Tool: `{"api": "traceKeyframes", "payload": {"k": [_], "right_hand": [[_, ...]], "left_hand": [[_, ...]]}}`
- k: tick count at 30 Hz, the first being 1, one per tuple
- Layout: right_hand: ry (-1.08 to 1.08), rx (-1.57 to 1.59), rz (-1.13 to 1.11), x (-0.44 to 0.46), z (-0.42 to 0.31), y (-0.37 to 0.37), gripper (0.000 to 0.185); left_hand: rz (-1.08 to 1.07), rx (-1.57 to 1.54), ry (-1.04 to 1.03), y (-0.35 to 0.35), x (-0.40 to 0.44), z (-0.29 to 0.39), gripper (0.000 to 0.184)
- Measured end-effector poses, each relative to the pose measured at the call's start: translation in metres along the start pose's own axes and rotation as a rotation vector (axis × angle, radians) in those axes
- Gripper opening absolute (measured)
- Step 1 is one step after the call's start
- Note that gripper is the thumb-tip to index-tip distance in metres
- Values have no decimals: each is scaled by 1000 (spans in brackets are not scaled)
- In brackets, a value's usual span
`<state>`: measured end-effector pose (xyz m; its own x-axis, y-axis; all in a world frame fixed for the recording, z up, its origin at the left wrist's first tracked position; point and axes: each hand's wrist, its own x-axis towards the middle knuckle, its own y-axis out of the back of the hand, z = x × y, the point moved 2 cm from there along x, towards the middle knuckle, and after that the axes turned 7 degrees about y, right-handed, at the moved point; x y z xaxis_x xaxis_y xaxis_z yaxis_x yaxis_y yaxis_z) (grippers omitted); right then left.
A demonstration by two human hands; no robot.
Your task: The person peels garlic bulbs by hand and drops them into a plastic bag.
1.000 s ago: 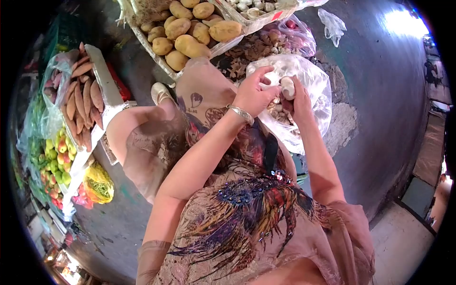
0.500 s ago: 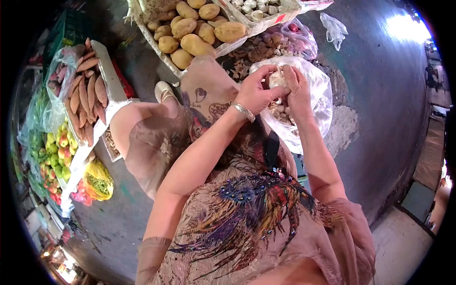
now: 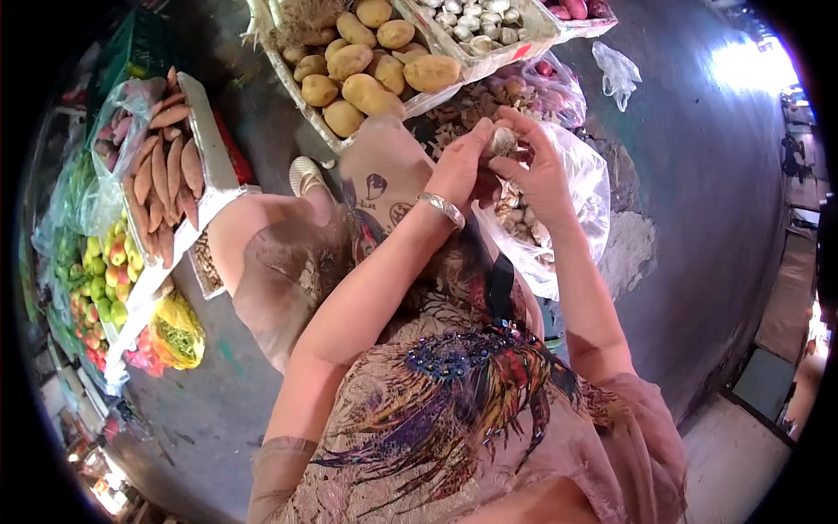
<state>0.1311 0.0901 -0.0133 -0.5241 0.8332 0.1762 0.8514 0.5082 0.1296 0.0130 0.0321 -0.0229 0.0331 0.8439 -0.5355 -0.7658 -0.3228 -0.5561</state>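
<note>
A pale garlic bulb (image 3: 504, 141) is held up between my two hands, over a clear plastic bag. My left hand (image 3: 458, 166), with a silver bracelet at its wrist, is closed against the bulb's left side. Curled around the other side are the fingers and thumb of my right hand (image 3: 539, 179). Below them the open bag (image 3: 594, 205) holds several garlic bulbs (image 3: 521, 225). Some of the left fingers are hidden behind the hand.
Potatoes (image 3: 371, 92) fill a white box ahead, beside a box of garlic (image 3: 471, 22). Papery skins (image 3: 449, 113) litter the floor near a bag with red onions (image 3: 559, 92). At left are sweet potatoes (image 3: 161, 179), fruit (image 3: 109, 275) and a yellow bag (image 3: 179, 332). An empty plastic bag (image 3: 618, 74) lies ahead right.
Both hands have shifted slightly and turned around the garlic bulb, with the right fingers now more bent and apart. The view has tilted a little, showing more of the boxes ahead.
</note>
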Motion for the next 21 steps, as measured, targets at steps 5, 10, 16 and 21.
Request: {"api": "traceKeyframes", "payload": {"k": [5,10,16,21], "right_hand": [[51,-179,-64,2,-9,-1,38],[176,-303,-10,3,-10,-6,26],[-215,253,156,5,25,9,18],[-538,-399,-12,-42,168,58,38]], "left_hand": [[35,-2,109,2,1,-4,62],[-33,-30,132,1,1,-3,58],[14,14,12,3,2,-7,44],[59,-225,-113,8,10,-5,34]]}}
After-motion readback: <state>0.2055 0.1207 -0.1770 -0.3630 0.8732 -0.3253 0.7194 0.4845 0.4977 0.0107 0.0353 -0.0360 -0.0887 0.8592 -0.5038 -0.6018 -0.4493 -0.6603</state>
